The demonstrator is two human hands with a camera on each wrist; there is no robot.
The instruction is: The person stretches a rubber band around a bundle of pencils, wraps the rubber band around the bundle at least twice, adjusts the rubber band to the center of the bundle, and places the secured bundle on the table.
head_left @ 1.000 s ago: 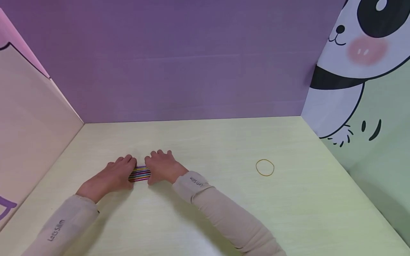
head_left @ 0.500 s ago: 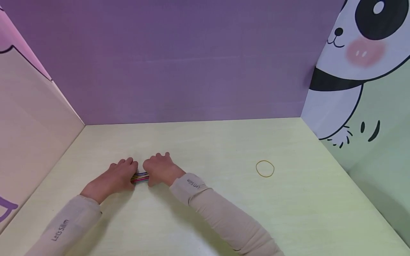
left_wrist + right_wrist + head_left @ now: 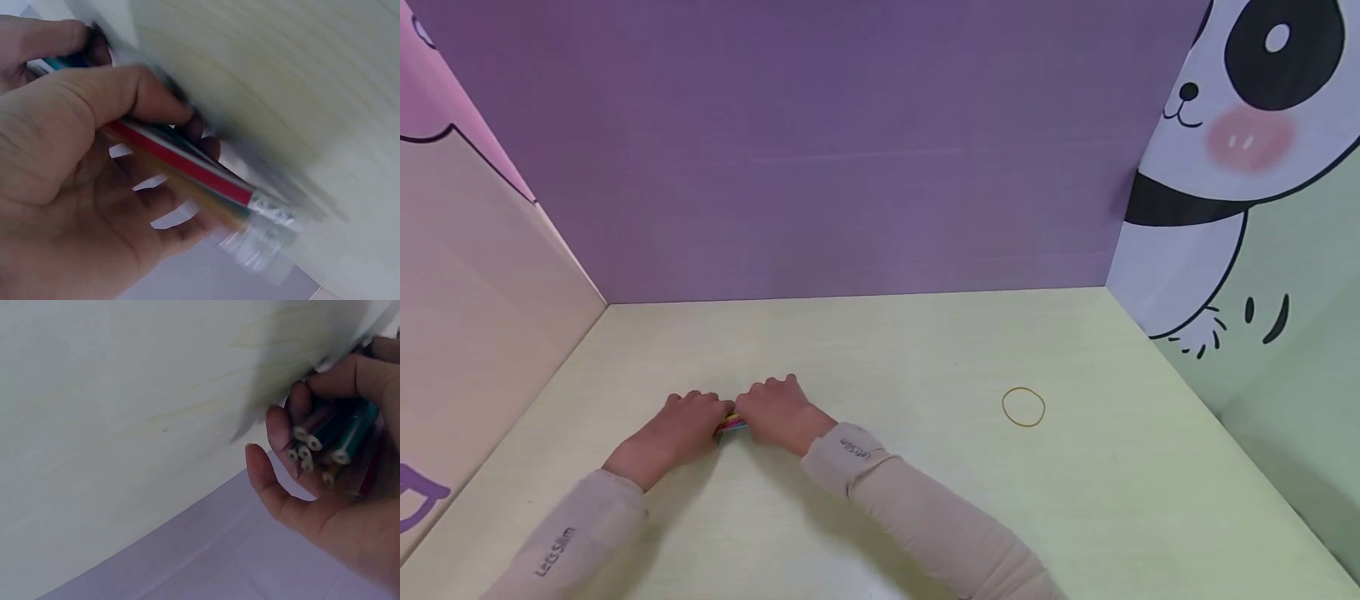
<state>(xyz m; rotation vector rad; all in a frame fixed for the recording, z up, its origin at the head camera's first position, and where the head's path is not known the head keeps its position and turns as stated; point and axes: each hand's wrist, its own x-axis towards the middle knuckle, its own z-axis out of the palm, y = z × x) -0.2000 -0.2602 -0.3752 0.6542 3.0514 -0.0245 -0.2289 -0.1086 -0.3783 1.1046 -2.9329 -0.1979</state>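
Between my two hands is a bundle of colored pencils point(image 3: 732, 423), of which only a short bright stretch shows in the head view. My left hand point(image 3: 677, 429) grips one part of it, thumb across the pencils; in the left wrist view, blurred silver-banded ends point(image 3: 272, 215) stick out past the fingers. Close beside it, my right hand point(image 3: 778, 414) holds the other part. Flat, pale pencil ends with dark cores point(image 3: 312, 445) peek out of the curled right hand in the right wrist view, its little finger held away. Palms and fingers hide most of the bundle.
A thin yellow rubber band point(image 3: 1023, 407) lies on the pale wooden table point(image 3: 910, 500), well to the right of both hands. Behind the table rises a purple wall point(image 3: 850, 167). Printed panels close off the sides, a panda point(image 3: 1187, 183) on the right one.
Both hands have drawn closer together, so less of the pencils shows between them. The pencils went from a flat striped row to a tight bunch. The rubber band stays put.
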